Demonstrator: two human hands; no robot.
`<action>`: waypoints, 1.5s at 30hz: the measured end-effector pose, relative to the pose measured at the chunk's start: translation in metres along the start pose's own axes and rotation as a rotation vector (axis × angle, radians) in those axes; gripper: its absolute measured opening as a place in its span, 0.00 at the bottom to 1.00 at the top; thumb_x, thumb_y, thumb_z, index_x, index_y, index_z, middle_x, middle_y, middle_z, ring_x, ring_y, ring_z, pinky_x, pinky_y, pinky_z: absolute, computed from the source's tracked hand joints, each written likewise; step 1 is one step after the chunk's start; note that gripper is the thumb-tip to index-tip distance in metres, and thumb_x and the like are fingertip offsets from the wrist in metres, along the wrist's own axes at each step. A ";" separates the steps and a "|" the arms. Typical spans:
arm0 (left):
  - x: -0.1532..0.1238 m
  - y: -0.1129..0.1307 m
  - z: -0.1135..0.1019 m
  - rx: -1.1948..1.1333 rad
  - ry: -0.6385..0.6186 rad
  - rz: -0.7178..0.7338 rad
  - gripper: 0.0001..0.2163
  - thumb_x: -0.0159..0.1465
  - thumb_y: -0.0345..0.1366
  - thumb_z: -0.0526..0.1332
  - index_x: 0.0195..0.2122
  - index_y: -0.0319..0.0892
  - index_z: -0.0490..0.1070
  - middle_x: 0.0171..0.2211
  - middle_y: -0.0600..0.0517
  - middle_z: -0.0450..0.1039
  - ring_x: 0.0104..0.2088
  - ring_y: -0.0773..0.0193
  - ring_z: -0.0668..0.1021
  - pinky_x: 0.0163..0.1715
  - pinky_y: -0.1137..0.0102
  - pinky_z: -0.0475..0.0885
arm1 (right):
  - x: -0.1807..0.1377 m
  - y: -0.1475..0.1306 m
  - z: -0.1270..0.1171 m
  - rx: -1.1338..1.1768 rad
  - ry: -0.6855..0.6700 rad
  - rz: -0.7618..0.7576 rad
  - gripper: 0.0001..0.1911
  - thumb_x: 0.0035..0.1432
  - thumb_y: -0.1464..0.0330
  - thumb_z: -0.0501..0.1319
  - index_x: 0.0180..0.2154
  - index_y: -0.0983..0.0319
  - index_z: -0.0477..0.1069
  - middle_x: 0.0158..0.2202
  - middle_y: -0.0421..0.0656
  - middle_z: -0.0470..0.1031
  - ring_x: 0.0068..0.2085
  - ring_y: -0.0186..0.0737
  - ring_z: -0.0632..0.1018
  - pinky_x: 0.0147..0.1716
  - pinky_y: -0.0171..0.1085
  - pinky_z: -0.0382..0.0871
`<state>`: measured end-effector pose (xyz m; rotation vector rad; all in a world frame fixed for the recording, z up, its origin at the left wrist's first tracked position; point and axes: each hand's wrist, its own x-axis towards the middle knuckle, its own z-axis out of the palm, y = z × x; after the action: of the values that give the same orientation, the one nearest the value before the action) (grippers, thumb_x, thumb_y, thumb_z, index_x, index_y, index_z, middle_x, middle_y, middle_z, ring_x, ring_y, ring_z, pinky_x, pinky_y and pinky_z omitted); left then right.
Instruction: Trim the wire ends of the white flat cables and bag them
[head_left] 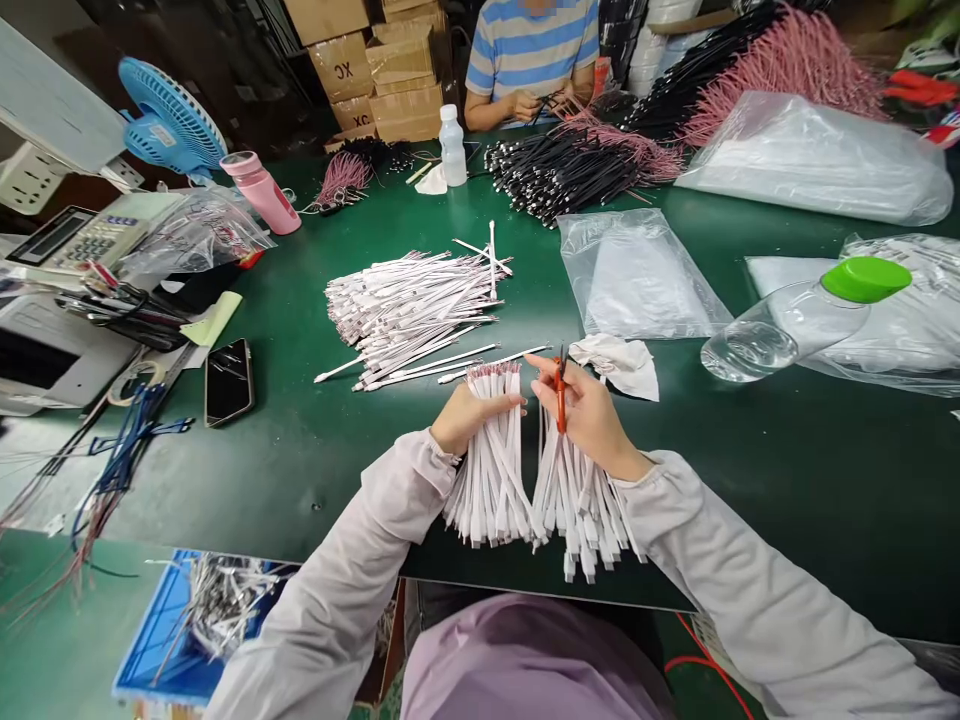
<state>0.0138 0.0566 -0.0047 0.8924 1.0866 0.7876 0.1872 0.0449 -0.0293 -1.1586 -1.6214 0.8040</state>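
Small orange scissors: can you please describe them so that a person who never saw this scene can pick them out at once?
On the green workbench, look at the near edge, where the left hand holds a bunch of white flat strips. Beside it, the right hand holds the small orange scissors upright, the only orange thing among the white strips.

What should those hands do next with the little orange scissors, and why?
I think the right hand should probably move the orange snips a little toward the pink tips of the white cable bundle in the left hand. The snips sit right beside those tips, and the bundle is held bunched together.
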 end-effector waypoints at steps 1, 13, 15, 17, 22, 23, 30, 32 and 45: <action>-0.001 -0.001 0.000 0.007 0.003 0.019 0.13 0.49 0.37 0.72 0.32 0.38 0.75 0.27 0.51 0.78 0.30 0.61 0.79 0.38 0.64 0.75 | 0.001 0.001 0.000 -0.010 0.001 -0.009 0.15 0.61 0.63 0.58 0.48 0.60 0.73 0.34 0.43 0.69 0.36 0.39 0.72 0.41 0.39 0.68; 0.005 -0.016 -0.003 0.090 0.103 0.161 0.12 0.50 0.39 0.71 0.33 0.38 0.75 0.30 0.50 0.78 0.31 0.60 0.78 0.38 0.65 0.74 | -0.002 -0.003 -0.004 -0.290 0.043 -0.177 0.11 0.63 0.66 0.55 0.41 0.60 0.76 0.32 0.45 0.73 0.34 0.43 0.74 0.37 0.40 0.68; 0.006 -0.017 -0.003 0.124 0.132 0.185 0.13 0.50 0.39 0.71 0.34 0.38 0.76 0.32 0.50 0.79 0.34 0.59 0.78 0.39 0.65 0.73 | -0.002 -0.003 -0.003 -0.284 0.087 -0.190 0.11 0.63 0.67 0.56 0.41 0.60 0.76 0.31 0.44 0.73 0.33 0.43 0.74 0.36 0.40 0.69; 0.007 -0.018 -0.003 0.181 0.156 0.209 0.13 0.51 0.40 0.70 0.35 0.38 0.76 0.35 0.49 0.79 0.36 0.57 0.79 0.41 0.64 0.73 | 0.000 -0.003 -0.002 -0.277 0.108 -0.196 0.11 0.62 0.67 0.57 0.43 0.60 0.76 0.31 0.44 0.73 0.33 0.42 0.75 0.36 0.40 0.69; 0.007 -0.021 -0.002 0.255 0.172 0.245 0.13 0.53 0.41 0.69 0.36 0.38 0.77 0.38 0.47 0.80 0.41 0.53 0.79 0.45 0.62 0.72 | 0.003 -0.001 -0.003 -0.315 0.086 -0.182 0.12 0.61 0.69 0.57 0.44 0.60 0.76 0.32 0.45 0.74 0.35 0.44 0.75 0.37 0.41 0.69; 0.007 -0.021 -0.002 0.247 0.180 0.248 0.13 0.53 0.40 0.69 0.37 0.38 0.77 0.38 0.47 0.80 0.41 0.53 0.79 0.45 0.62 0.72 | 0.003 0.000 -0.003 -0.332 0.093 -0.167 0.11 0.60 0.69 0.57 0.42 0.60 0.76 0.32 0.45 0.73 0.35 0.44 0.75 0.36 0.41 0.69; 0.009 -0.024 0.000 0.198 0.178 0.273 0.11 0.51 0.38 0.71 0.33 0.38 0.77 0.37 0.48 0.80 0.39 0.55 0.79 0.42 0.64 0.73 | 0.003 -0.001 -0.005 -0.298 0.058 -0.153 0.11 0.60 0.69 0.58 0.42 0.61 0.75 0.30 0.43 0.70 0.32 0.42 0.73 0.35 0.40 0.66; 0.009 -0.024 0.000 0.193 0.176 0.288 0.11 0.51 0.38 0.70 0.33 0.39 0.77 0.36 0.48 0.80 0.39 0.56 0.79 0.42 0.65 0.73 | 0.004 -0.001 -0.005 -0.307 0.068 -0.159 0.08 0.60 0.69 0.58 0.39 0.61 0.75 0.30 0.43 0.70 0.32 0.43 0.72 0.34 0.40 0.66; 0.011 -0.024 0.002 0.290 0.174 0.314 0.08 0.52 0.38 0.70 0.28 0.40 0.76 0.28 0.51 0.78 0.33 0.58 0.79 0.39 0.65 0.72 | 0.005 -0.002 -0.003 -0.330 0.133 -0.159 0.07 0.60 0.68 0.58 0.37 0.61 0.75 0.28 0.42 0.69 0.30 0.42 0.70 0.33 0.39 0.64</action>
<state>0.0207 0.0553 -0.0300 1.2801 1.2510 0.9963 0.1893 0.0486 -0.0247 -1.2614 -1.7505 0.3572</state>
